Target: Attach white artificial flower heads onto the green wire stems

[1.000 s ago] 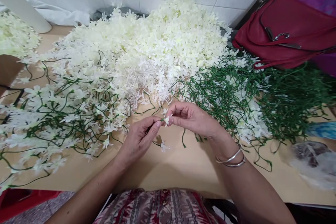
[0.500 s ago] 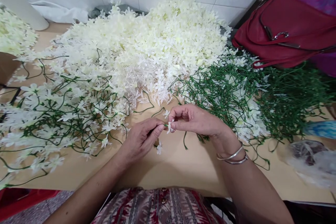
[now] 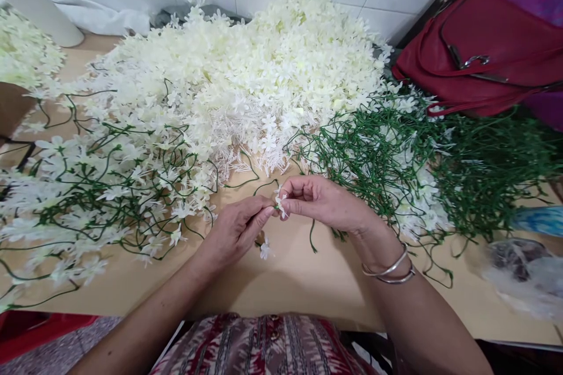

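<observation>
My left hand (image 3: pixel 244 225) is closed, its thumb and forefinger pinching a green plastic stem whose tip meets a small white artificial flower (image 3: pixel 282 205). On the flower's other side my right hand (image 3: pixel 314 202) closes thumb and forefinger over the petals. The two hands nearly touch above the table. Another white flower (image 3: pixel 265 249) hangs just under my left hand; whether its stem is in that hand is hidden. A loose green stem (image 3: pixel 313 237) lies below my right hand.
A big heap of cream-white flowers (image 3: pixel 246 64) lies against the tiled wall. Stemmed flowers (image 3: pixel 109 187) are piled at left, and green stems (image 3: pixel 369 158) at right. Beyond them are a red handbag (image 3: pixel 492 47) and a plastic bag (image 3: pixel 523 275). The table's front edge is near my body.
My right hand has shifted slightly left with the flower, bringing it up against my left fingertips. The piles look unchanged.
</observation>
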Demonstrator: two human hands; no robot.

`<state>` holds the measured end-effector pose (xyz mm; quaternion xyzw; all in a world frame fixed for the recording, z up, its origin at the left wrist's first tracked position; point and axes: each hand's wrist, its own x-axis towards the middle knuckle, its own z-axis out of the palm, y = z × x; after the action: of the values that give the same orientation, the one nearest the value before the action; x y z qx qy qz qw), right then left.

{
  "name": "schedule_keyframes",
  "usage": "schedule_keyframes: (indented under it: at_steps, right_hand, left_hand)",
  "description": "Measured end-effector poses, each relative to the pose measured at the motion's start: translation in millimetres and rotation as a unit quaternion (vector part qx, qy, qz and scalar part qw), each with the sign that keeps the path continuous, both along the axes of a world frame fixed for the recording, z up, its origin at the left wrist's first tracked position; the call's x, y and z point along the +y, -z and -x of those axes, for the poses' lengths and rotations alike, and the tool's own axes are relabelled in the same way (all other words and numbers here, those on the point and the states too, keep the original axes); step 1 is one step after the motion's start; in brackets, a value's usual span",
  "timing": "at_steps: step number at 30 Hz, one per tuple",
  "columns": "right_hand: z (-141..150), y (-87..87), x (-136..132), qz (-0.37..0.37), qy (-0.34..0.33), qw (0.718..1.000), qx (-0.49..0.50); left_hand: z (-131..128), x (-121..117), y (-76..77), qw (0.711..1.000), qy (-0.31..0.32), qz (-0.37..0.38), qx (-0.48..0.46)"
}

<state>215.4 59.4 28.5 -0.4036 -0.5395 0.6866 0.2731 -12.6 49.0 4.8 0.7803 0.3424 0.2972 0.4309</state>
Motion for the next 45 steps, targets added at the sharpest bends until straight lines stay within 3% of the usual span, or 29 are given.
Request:
schedule_keyframes:
  at_steps: [11,30,39,45]
  right_hand:
    - [6.2,1.6,-2.1,-0.015,0.014,1.000,-0.017]
    - [13.0,12.5,-1.3,-0.055,0.026,0.998,0.009]
    - [0.5,7.5,5.7,0.002,-0.022,0.997,0.071]
    - [0.4,7.0,5.4,-0.016,0.010,0.997,0.076]
  left_hand:
    - [0.1,1.0,0.4,1.000,0.011,-0.008,0.022]
    - [-1.8,-2.4,5.2,0.999,-0.027,-0.023,0.007]
    - [-3.8,-3.8,2.6,0.999,-0.044,0.021,0.000]
    - [-2.5,-5.6,3.0,0.999,-0.051,0.011,0.011]
